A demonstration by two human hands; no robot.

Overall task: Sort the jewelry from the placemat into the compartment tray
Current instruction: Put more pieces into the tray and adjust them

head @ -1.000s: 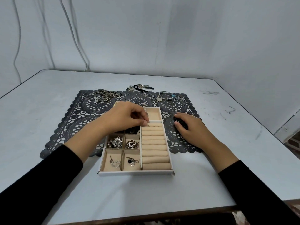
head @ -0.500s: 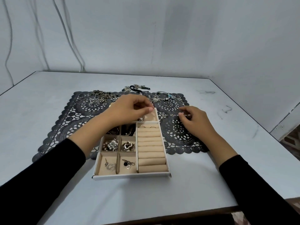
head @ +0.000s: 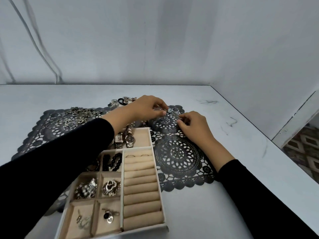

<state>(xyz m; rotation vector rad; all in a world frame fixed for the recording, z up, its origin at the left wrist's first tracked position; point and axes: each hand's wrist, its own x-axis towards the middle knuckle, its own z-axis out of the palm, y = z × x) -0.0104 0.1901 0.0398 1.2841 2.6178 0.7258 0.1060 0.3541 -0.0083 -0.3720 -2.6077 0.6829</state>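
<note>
A dark lace placemat lies on the pale table. A beige compartment tray stands at its near side, with watches, black beads, brooches and pendants in its cells and two rings in the ring rolls. My left hand reaches over the tray to the mat's far right and pinches a small silver piece. My right hand lies close beside it, fingers curled on a small silver piece on the mat.
A heap of silver rings and chains lies on the mat's far left. A black hair tie with charms sits beyond the mat. The table's right edge drops to a patterned floor. Cables hang on the wall at left.
My left hand left the tray's top compartment and moved to the far right of the mat. My right hand moved farther along the mat to meet it. The view tilted closer.
</note>
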